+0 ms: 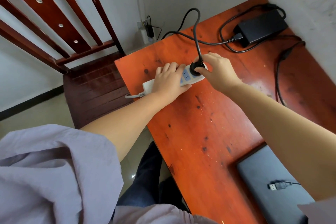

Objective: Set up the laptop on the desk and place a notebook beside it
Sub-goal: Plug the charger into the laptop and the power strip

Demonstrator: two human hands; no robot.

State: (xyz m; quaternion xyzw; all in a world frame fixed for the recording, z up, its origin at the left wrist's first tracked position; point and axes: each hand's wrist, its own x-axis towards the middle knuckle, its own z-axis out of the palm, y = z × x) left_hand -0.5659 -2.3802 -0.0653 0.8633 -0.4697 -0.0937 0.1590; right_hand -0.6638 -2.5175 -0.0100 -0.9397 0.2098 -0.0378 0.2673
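A closed grey laptop (269,183) lies on the orange wooden desk (200,132) at the lower right, partly hidden by my right forearm. A USB plug (274,186) rests on its lid. My left hand (168,80) presses down on a white power strip (187,77) near the desk's far left edge. My right hand (218,71) pinches a black power plug (196,66) seated at the strip's end. Its black cable (196,29) loops back to a black power adapter (261,27) at the far corner. No notebook is in view.
A dark wooden chair (94,85) with a slatted back stands left of the desk. White walls border the desk behind and to the right. A wall socket with a small charger (149,31) sits low behind the desk. Another black cable (280,71) trails along the right side.
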